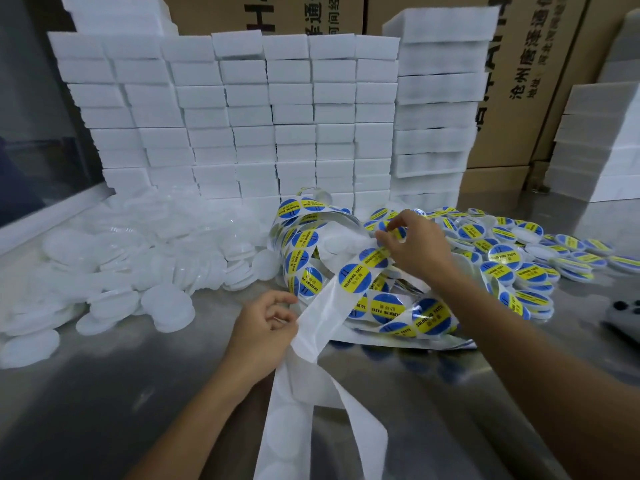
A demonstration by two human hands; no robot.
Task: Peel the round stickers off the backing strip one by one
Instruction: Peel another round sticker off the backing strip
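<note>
Fingers (394, 226) of the right hand (415, 251) pinch a round sticker (398, 233) at the strip's far end, lifting it off. Left hand (266, 320) grips the emptied backing strip (322, 317) above the worktop (138, 393), probably keeping it taut so peeling's easier.

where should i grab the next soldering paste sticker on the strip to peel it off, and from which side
Probably at the round edge of the sticker just past the stripped part of the backing strip, coming in from above. The left hand holds the strip there, so the sticker faces up and a fingertip can lift its rim. The right hand is already pinching a sticker further up.
</note>
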